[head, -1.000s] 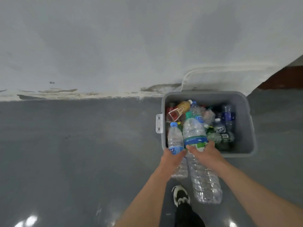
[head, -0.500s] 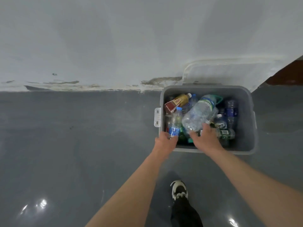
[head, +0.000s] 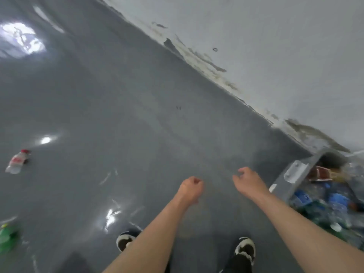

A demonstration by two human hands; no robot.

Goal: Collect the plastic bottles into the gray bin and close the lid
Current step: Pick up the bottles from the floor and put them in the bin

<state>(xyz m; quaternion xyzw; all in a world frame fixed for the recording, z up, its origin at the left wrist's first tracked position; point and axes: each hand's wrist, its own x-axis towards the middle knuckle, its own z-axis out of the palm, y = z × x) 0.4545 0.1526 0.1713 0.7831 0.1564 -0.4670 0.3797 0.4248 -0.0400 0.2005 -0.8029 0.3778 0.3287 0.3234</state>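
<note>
The gray bin [head: 283, 179] sits at the right edge against the wall, lid off, with several plastic bottles [head: 332, 201] heaped inside. My left hand [head: 190, 187] hangs over the bare floor with its fingers curled shut and nothing in it. My right hand [head: 247, 182] is just left of the bin, fingers loosely bent and apart, holding nothing. A clear bottle with a red cap and red label [head: 17, 161] lies on the floor far left. A green bottle [head: 7, 238] lies at the lower left edge, blurred.
The floor [head: 137, 125] is glossy grey with bright light reflections. A white wall [head: 275, 46] with a stained base runs diagonally across the upper right. My two shoes [head: 126, 240] stand at the bottom. The picture is motion-blurred.
Both hands have let go of the two bottles, which now lie in the bin. My view has swung left, putting the bin at the right edge and bringing two floor bottles into sight.
</note>
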